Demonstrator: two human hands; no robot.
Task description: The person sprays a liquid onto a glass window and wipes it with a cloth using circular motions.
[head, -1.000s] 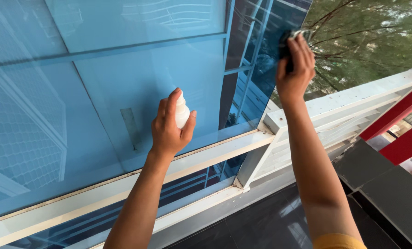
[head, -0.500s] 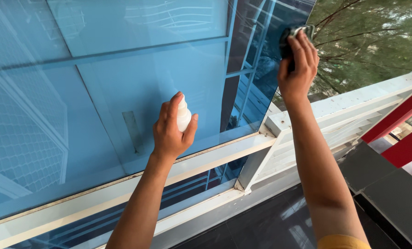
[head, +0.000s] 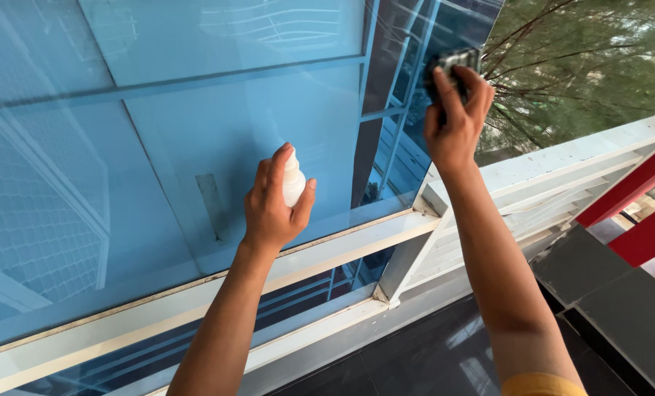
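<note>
Change: I am seeing my right hand (head: pixel 454 117) sliding leftward across the glass (head: pixel 217 132) since half a second ago, carrying the cloth (head: pixel 451 64) inward from the pane's right edge; my left hand (head: pixel 272 202) is staying almost where it was
Meaning: I am judging this as a wiping stroke under way near the upper right corner, with the spraying paused
Right hand: I am gripping the cloth, fingers clenched over it and pressing it flat against the glass
Left hand: I am grasping the bottle (head: pixel 292 178), thumb on one side, index finger resting along its top
Cloth: it is sitting just above my right fingertips, dark with a paler edge, mostly hidden by my fingers
Bottle: small, white, upright, its nozzle pointing toward the glass, close to it but whether touching I cannot tell
Glass: blue-tinted, reflecting a building; a dull vertical smear is showing just left of my left hand
Frame: the white frame (head: pixel 357 246) is running below both wrists
</note>
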